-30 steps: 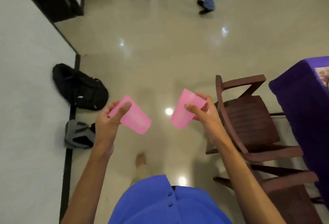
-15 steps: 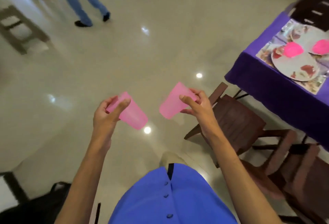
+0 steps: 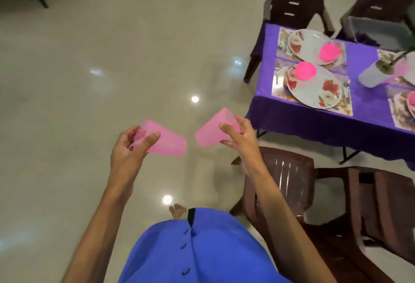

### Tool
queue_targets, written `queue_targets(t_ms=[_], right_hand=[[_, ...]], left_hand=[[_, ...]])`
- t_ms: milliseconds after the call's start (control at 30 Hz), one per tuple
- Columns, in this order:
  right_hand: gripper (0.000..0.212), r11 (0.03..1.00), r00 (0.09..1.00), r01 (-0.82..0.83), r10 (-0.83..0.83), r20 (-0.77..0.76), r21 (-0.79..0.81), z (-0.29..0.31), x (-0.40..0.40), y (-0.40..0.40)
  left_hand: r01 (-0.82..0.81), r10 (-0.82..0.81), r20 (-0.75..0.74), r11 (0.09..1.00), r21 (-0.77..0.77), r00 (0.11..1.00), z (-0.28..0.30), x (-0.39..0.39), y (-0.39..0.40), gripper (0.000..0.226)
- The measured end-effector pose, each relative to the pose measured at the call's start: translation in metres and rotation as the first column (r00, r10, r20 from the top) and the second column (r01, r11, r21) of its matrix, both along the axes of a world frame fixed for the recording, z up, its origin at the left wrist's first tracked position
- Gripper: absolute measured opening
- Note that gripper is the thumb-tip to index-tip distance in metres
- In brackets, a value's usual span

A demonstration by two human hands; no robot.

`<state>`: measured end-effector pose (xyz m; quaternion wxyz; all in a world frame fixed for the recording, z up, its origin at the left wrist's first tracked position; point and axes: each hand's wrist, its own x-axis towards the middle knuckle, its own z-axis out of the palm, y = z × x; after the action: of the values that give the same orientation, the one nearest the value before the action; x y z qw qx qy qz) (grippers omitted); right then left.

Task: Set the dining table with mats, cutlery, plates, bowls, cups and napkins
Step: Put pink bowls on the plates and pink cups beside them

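Carrying a pink cup (image 3: pixel 165 139) clamped in your left-hand fingers (image 3: pixel 150 140) and another (image 3: pixel 213 131) in your right (image 3: pixel 229 131), you're mid-delivery; next, reach ahead-right to the bench (image 3: pixel 314 125) beside the plates (image 3: pixel 314 90).

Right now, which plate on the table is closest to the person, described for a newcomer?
Find the purple-clothed table at right. At its near left corner lies a floral plate with a pink bowl on its far edge. The neighbouring plate sits farther back.
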<state>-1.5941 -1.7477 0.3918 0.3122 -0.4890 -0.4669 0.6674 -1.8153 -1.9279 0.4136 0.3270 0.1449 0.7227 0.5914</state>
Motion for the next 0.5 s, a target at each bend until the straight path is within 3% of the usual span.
queue_targets(t_ms=[133, 200, 267, 367, 500], right_hand=[[0.062, 0.988, 0.988, 0.151, -0.151, 0.026, 0.008, -0.007, -0.041, 0.071], [0.063, 0.989, 0.988, 0.143, -0.144, 0.05, 0.02, -0.004, -0.044, 0.077], [0.063, 0.947, 0.94, 0.321, -0.319, 0.121, 0.006, -0.025, -0.068, 0.135], [0.066, 0.928, 0.919, 0.373, -0.371, 0.132, 0.007, -0.028, -0.072, 0.155], [0.07, 0.813, 0.802, 0.582, -0.57, 0.18, -0.019, -0.036, -0.098, 0.238]], left_hand=[[0.149, -0.149, 0.027, 0.989, -0.02, 0.989, 0.001, -0.071, 0.095, 0.089], [0.163, -0.163, 0.011, 0.986, -0.035, 0.987, 0.005, -0.083, 0.116, 0.091], [0.338, -0.335, 0.052, 0.939, -0.066, 0.941, -0.014, -0.13, 0.21, 0.092], [0.383, -0.382, 0.025, 0.922, -0.054, 0.924, -0.015, -0.143, 0.258, 0.092], [0.568, -0.568, 0.041, 0.812, -0.133, 0.822, -0.035, -0.187, 0.415, 0.088]])
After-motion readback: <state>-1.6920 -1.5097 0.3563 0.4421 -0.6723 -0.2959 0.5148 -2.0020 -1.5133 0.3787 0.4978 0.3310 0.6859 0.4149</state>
